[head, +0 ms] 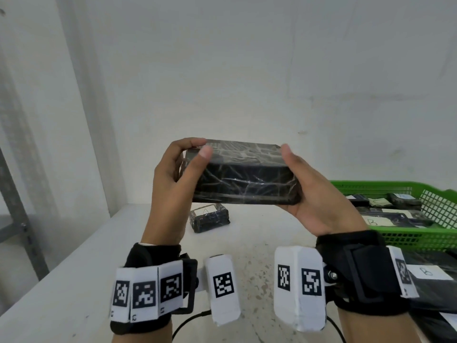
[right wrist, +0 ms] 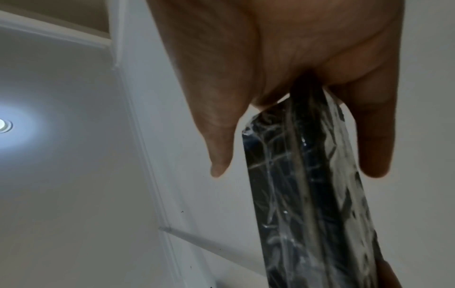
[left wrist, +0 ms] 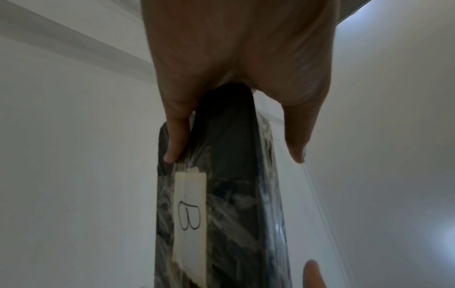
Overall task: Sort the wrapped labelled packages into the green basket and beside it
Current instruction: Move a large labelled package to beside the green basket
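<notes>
I'm holding a black wrapped package (head: 243,174) up off the white table (head: 74,280), my left hand (head: 173,174) clamped on its left end and my right hand (head: 314,191) cupping its right end, thumbs on top; the left wrist view shows its B label (left wrist: 189,216) on the far face. Green basket (head: 405,237) sits right, with B-labelled packages (head: 385,219) inside. One small package (head: 209,217) lies on the table, well left of the basket.
</notes>
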